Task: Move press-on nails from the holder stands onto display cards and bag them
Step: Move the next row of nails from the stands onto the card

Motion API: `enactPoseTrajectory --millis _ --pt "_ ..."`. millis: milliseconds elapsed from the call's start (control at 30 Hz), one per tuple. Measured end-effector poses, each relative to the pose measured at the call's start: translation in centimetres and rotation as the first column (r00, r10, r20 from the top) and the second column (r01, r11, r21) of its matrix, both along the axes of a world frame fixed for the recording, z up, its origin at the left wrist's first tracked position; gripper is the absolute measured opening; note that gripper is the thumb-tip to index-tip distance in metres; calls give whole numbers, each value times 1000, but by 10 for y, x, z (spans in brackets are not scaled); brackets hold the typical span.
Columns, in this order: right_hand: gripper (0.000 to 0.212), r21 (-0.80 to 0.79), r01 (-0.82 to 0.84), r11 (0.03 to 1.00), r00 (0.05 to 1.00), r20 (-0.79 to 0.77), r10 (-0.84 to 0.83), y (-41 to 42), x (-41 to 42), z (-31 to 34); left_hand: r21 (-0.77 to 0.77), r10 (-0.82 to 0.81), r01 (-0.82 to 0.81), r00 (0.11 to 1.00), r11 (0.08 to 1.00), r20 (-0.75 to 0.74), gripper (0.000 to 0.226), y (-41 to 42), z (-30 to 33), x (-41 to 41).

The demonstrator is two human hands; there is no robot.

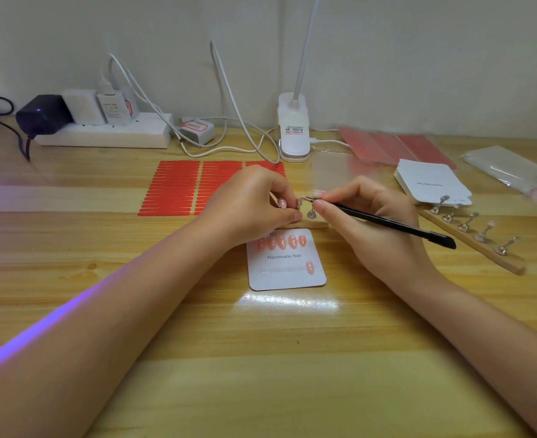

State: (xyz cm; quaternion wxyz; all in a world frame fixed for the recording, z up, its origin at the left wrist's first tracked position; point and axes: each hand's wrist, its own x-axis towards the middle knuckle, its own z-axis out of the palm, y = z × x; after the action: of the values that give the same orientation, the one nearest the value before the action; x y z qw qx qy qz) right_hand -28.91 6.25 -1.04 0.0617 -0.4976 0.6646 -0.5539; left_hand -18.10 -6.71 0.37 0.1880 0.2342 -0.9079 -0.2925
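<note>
The wooden surface [71, 248] spans the whole view. At 11 o'clock lies a white power strip [106, 134] with chargers plugged in; at 12 o'clock stands a white clip lamp [293, 128]. A red sticker sheet [175, 188] lies just behind the left hand [254, 203], whose grip is curled around a small metal holder stand [299, 203] on a wooden strip [319, 225]. The right hand [362, 216] holds black tweezers [387, 221], tips at that stand. The display card [287, 276], toward 6 o'clock from the hands, carries six pink nails [292, 241]. At 3 o'clock lie a card stack [431, 181], a second stand strip [475, 235] and clear bags [513, 172].
</note>
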Motion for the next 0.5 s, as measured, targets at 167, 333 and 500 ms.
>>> enactPoseTrajectory --millis 167,333,500 --pt "20 12 -8 1000 1000 -20 8 0 0 1 -14 1 -1 1000 1000 4 16 0 0 0" --pt "24 -6 17 1000 1000 -17 -17 -1 1 1 -12 -1 1 1000 1000 1 18 -1 -1 -1" --pt "25 -13 28 1000 999 -30 -29 -2 0 -1 1 -4 4 1000 1000 0 20 -2 -1 -1"
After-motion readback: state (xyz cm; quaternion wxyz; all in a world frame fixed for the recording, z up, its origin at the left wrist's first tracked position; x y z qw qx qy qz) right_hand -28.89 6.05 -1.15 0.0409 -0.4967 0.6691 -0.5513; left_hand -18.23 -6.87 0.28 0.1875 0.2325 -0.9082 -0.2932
